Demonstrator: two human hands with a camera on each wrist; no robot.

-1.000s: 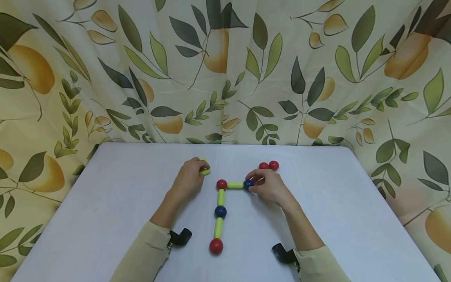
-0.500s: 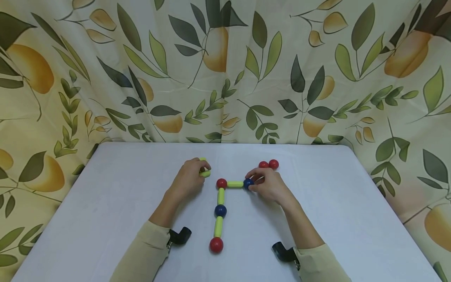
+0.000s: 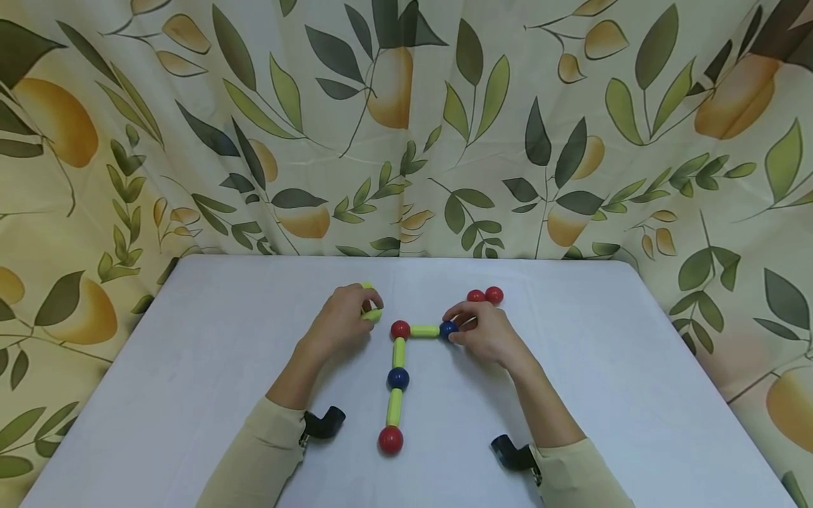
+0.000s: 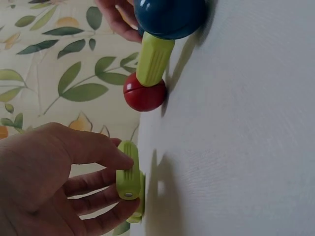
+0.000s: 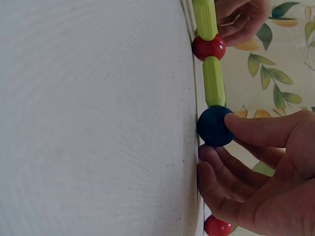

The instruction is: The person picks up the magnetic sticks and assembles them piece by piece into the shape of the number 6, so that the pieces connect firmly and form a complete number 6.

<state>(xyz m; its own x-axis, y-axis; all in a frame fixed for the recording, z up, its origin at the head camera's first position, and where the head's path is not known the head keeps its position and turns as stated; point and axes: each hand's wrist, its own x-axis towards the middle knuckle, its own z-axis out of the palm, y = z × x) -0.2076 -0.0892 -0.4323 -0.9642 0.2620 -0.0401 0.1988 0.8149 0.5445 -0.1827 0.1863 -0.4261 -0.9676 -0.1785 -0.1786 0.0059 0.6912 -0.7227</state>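
Note:
My left hand [image 3: 341, 316] is just left of the chain's corner, pinching a yellow-green ridged rod [image 4: 129, 172] between thumb and fingers. A second such rod [image 4: 140, 206] lies behind it by the fingertips, partly hidden. With thumb and fingers, my right hand [image 3: 488, 337] holds the blue ball [image 5: 214, 126] at the right end of an L-shaped chain. From that ball a green rod [image 3: 424, 331] runs left to a red corner ball [image 3: 400, 329]. Towards me follow a rod [image 3: 399, 353], a blue ball [image 3: 398, 378], a rod [image 3: 394, 407] and a red end ball [image 3: 390, 440].
Two loose red balls, a left one [image 3: 476, 295] and a right one [image 3: 494, 295], sit side by side just beyond my right hand. The white table [image 3: 190, 367] ends at a curtain [image 3: 356, 176] with a fruit and leaf pattern.
The rod in my left hand has tilted slightly, and the hand has barely shifted. My right hand stays on the blue ball, and the chain keeps its shape.

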